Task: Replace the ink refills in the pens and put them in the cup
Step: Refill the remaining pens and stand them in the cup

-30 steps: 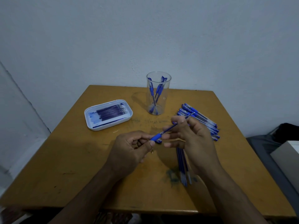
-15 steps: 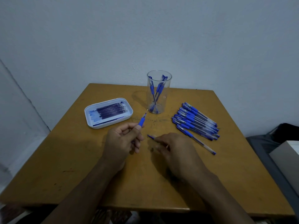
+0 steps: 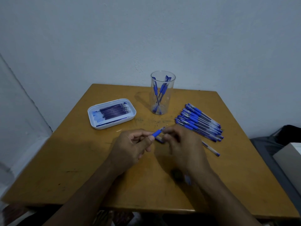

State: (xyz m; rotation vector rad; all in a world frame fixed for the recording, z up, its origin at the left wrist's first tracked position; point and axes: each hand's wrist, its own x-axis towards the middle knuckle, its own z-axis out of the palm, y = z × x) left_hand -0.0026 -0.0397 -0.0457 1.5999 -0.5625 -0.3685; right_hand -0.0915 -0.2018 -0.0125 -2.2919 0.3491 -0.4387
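My left hand (image 3: 132, 145) holds a blue pen grip section (image 3: 157, 132) between thumb and fingers, its tip pointing up and right. My right hand (image 3: 184, 144) is just right of it, fingertips pinched at the section's front end; motion blur hides any small part between them. A clear pen barrel (image 3: 211, 150) lies on the table, partly under my right hand. The clear cup (image 3: 170, 101) stands at the back centre with a few blue pens in it. A white tray (image 3: 97, 126) at the back left holds several ink refills (image 3: 114, 110).
Several blue pens (image 3: 198, 121) lie in a pile right of the cup, close to my right hand. The wooden table (image 3: 73, 168) stands against a white wall. A dark bag and a pale box (image 3: 290, 154) sit off the table's right edge.
A second ago both hands held one pen. The barrel then went down onto the table, and my right hand has risen from the table to the grip section in my left hand.
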